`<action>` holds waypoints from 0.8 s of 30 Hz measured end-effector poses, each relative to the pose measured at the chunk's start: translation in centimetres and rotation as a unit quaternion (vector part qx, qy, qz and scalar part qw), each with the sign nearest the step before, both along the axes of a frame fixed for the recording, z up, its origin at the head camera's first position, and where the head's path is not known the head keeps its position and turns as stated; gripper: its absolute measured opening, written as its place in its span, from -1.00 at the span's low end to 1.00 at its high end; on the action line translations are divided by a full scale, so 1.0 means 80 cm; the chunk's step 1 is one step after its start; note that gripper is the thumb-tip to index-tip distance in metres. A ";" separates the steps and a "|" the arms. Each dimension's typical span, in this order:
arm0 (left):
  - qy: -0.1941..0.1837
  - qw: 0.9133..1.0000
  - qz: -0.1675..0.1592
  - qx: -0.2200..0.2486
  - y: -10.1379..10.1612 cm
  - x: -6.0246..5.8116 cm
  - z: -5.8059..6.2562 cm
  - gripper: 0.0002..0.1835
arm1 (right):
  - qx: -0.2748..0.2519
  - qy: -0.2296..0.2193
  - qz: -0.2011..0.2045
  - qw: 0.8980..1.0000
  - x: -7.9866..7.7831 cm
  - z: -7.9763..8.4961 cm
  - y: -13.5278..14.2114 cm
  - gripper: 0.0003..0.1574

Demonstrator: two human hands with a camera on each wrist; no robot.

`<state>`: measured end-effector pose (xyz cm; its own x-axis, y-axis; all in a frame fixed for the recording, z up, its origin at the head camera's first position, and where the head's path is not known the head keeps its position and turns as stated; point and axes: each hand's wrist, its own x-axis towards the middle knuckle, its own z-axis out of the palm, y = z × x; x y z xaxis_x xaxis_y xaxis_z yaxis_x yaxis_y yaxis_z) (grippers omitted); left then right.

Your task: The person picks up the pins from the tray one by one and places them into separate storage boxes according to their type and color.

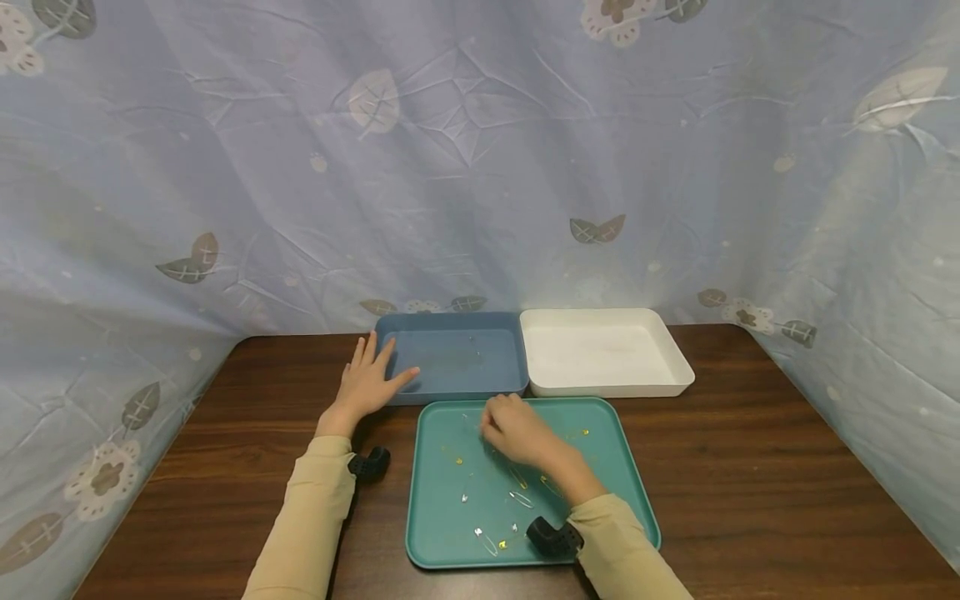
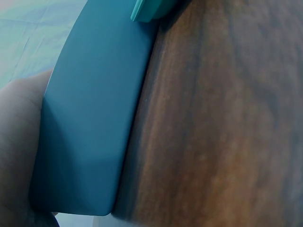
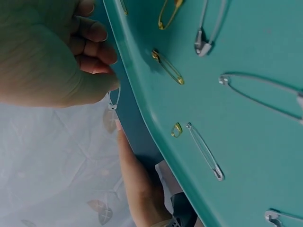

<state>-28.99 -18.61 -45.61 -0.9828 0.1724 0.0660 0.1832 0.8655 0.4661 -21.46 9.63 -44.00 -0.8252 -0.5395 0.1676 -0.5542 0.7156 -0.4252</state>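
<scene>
My right hand (image 1: 519, 432) is over the far part of the green tray (image 1: 442, 542). Between thumb and fingertips it pinches a small silver safety pin (image 3: 113, 105), whose end sticks out below the fingers in the right wrist view. Fingers spread, my left hand (image 1: 364, 387) rests at the left side of the blue tray (image 1: 450, 367). Gold and silver safety pins of several sizes lie scattered on the green tray, among them a long silver pin (image 3: 206, 152), a gold pin (image 3: 168, 67) and a tiny gold pin (image 3: 176, 129).
To the right of the blue tray stands a white tray (image 1: 600, 352). Tiny specks show inside the blue tray. All three trays sit on a dark wooden table (image 1: 750, 467), with a patterned cloth (image 1: 480, 167) hanging behind it.
</scene>
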 end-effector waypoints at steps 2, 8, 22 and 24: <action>-0.001 1.000 0.001 -0.001 0.000 0.000 0.000 -0.02 | -0.016 0.005 0.000 1.000 -0.002 0.002 0.000 -0.86; -0.002 1.000 0.001 -0.001 0.001 0.000 0.000 -0.02 | -0.044 0.007 -0.005 0.999 -0.010 0.007 0.000 -0.85; 0.006 1.000 -0.001 0.003 0.001 0.000 -0.002 -0.02 | -0.151 -0.054 -0.060 0.985 -0.046 0.019 -0.001 -0.86; 0.007 1.000 -0.002 0.004 0.001 0.000 -0.002 -0.02 | -0.159 -0.061 -0.068 0.983 -0.052 0.023 -0.001 -0.85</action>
